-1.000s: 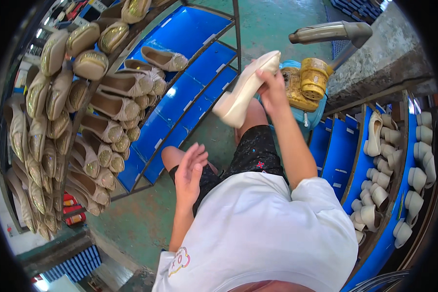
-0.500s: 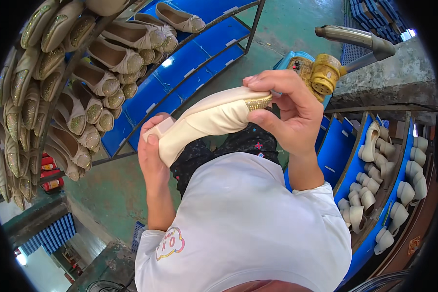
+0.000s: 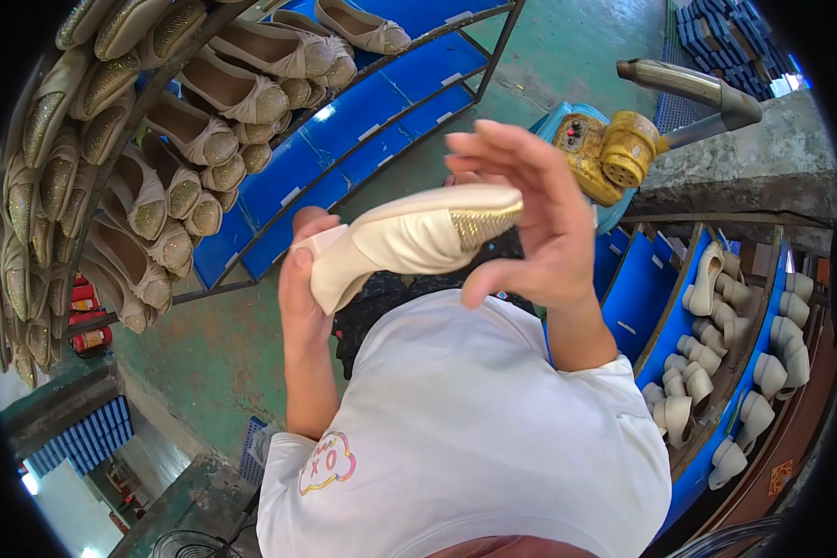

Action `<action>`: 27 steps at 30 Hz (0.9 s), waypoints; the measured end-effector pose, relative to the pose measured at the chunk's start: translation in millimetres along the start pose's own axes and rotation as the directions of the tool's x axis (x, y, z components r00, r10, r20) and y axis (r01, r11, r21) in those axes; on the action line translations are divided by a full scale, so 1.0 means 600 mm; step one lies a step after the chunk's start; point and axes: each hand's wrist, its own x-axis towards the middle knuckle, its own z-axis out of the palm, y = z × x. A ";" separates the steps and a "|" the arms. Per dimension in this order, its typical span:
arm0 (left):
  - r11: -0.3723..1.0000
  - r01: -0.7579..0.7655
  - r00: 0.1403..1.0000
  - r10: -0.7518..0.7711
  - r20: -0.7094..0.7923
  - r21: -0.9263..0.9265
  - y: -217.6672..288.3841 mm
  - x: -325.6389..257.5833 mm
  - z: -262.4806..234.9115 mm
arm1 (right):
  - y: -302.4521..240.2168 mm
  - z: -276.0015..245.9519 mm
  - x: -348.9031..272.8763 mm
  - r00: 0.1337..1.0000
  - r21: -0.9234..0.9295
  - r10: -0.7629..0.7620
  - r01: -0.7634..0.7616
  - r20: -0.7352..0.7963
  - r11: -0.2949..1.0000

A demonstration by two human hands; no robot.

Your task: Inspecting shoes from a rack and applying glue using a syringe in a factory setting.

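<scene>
A cream women's shoe (image 3: pixel 400 232) with pleated fabric and a gold studded toe is held in front of my chest, lying on its side with the heel to the left. My left hand (image 3: pixel 309 265) grips it by the heel, thumb on the near side. Around the toe end my right hand (image 3: pixel 539 219) is spread, fingers raised above and thumb below, apart from the shoe as far as I can see. Part of the shoe's far side is hidden.
At the left, a rack (image 3: pixel 121 102) carries many cream shoes with glittery toes, beside blue shelves (image 3: pixel 381 112). A yellow machine (image 3: pixel 614 153) with a metal pipe (image 3: pixel 688 84) stands at the far right. Another blue rack (image 3: pixel 656 349) on the right holds more cream shoes (image 3: pixel 693 353).
My right hand has let go of the shoe's toe and its fingers have spread apart. The shoe has tilted slightly and shifted right, still in my left hand.
</scene>
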 end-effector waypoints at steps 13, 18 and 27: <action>0.544 -0.747 0.664 0.616 0.423 0.381 0.094 0.039 0.127 | 0.034 0.025 -0.018 0.983 -0.405 -0.093 0.149 0.156 0.902; 0.555 -0.746 0.665 0.586 0.463 0.369 0.105 0.046 0.145 | 0.025 0.025 -0.020 0.974 -0.443 -0.088 0.174 0.207 0.879; 0.487 -0.787 0.605 0.730 0.319 0.378 0.085 0.050 0.136 | 0.040 0.049 -0.025 0.988 -0.411 -0.058 0.114 0.145 0.905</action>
